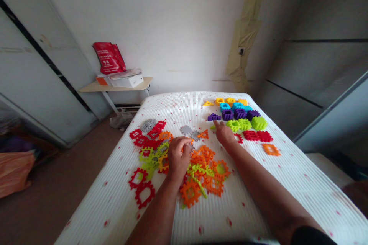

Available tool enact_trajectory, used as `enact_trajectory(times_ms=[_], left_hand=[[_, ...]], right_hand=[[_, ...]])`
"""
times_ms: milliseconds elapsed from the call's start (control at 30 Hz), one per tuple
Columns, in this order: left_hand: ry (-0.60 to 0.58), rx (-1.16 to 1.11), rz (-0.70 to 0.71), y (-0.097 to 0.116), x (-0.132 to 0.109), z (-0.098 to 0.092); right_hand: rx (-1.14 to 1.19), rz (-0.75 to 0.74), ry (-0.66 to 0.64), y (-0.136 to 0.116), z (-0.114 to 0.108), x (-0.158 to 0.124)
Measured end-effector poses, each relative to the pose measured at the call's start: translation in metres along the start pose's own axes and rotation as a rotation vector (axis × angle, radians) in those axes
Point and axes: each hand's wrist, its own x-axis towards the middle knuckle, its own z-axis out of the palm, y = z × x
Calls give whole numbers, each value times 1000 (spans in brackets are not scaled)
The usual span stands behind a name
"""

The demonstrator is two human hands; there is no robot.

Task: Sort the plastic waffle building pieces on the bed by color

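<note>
A heap of flat plastic interlocking tiles [201,168] in orange, red, lime and grey lies on a white bedspread [258,199]. My left hand [178,157] rests on the heap with its fingers curled in a pinch around a small orange and grey piece that I cannot make out well. My right hand [224,132] reaches further back, index finger extended and touching a lime tile [213,126] beside a purple tile [214,116]. Sorted rows of tiles [241,116] in yellow, blue, purple, lime and red sit at the back right.
A single orange tile [271,149] lies apart at the right. Left of the bed, a small side table [115,86] carries a white box and a red bag [109,57]. Walls close in behind and on the right; bare floor lies at left.
</note>
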Motion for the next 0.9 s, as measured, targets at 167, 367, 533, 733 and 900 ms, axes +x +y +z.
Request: enact_trajectory(times_ms=[167,367,533,733,900], left_hand=[[3,9,5,0,1,-1],[-4,-4,10,0,0,0],[-5,7,7,0,-1,1],[-3,1,17,0,0,1],[-32,-3,3,0,-1,2]], right_hand=[[170,-256,37,0,-33,-32],[410,-730,-422,3,-54,-81],[234,-706,-262,-17,-43,-106],[181,-741,-247,-27,-40,-106],[528,-713,-190,-12,-42,-94]])
